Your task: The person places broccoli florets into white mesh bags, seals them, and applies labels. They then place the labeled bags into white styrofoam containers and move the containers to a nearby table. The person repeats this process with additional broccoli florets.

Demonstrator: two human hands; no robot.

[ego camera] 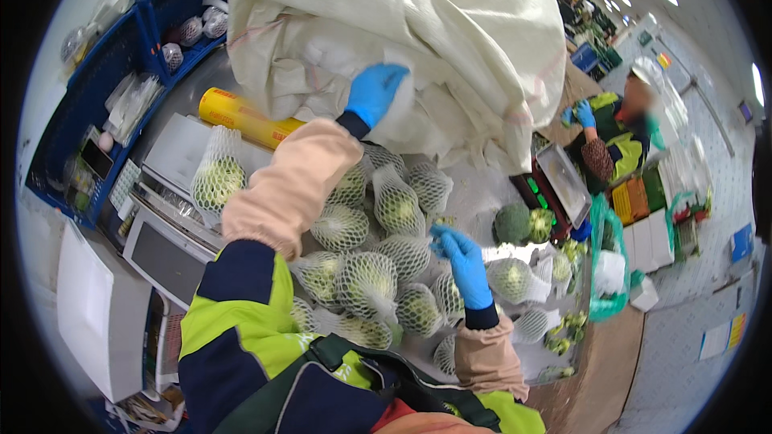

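My left hand, in a blue glove, reaches into the mouth of a big white woven sack. Whitish, blurred material lies by its fingertips; whether they grip it cannot be told. My right hand, also gloved in blue, is above the metal worktop, fingers bent, near a net-sleeved vegetable. Between and below my hands lie several pale green vegetables in white foam net sleeves, among them one at the centre. Two broccoli heads without nets, one dark green and one trimmed, sit to the right.
A yellow film roll box and another netted vegetable are on the left by a wrapping machine. Blue crates line the far left. A scale and green bag stand right. A co-worker is beyond.
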